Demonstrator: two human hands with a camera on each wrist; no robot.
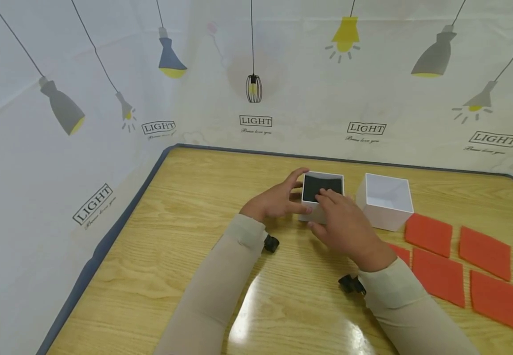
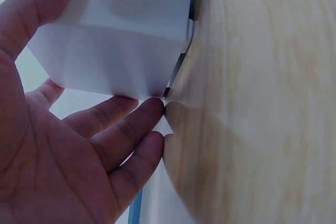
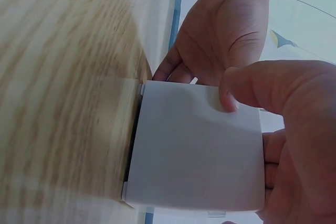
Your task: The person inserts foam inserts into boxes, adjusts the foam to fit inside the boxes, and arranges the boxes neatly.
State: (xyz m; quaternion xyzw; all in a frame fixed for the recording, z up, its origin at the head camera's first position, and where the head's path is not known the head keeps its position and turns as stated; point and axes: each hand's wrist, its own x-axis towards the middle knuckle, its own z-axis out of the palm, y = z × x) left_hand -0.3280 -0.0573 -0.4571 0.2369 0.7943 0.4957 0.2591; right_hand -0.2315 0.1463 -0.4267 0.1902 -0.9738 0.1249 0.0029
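Note:
A white square box (image 1: pixel 313 215) stands on the table, with a dark grey sheet or pad (image 1: pixel 316 186) just inside its top. My left hand (image 1: pixel 276 199) holds the box from the left side. Its thumb lies on the near face, and its other fingers reach along the side, low by the table in the left wrist view. My right hand (image 1: pixel 347 224) is over the near right part of the box, its fingers resting on the dark sheet. In the right wrist view the box's near face (image 3: pixel 194 150) shows, while the fingers at the top edge are partly hidden.
A second white box (image 1: pixel 385 209), its top uncovered and its inside bare, stands to the right. Several red square sheets (image 1: pixel 438 276) lie flat on the wooden table (image 1: pixel 172 276) at the right. Behind the table hangs a white lamp-print cloth (image 1: pixel 300 108).

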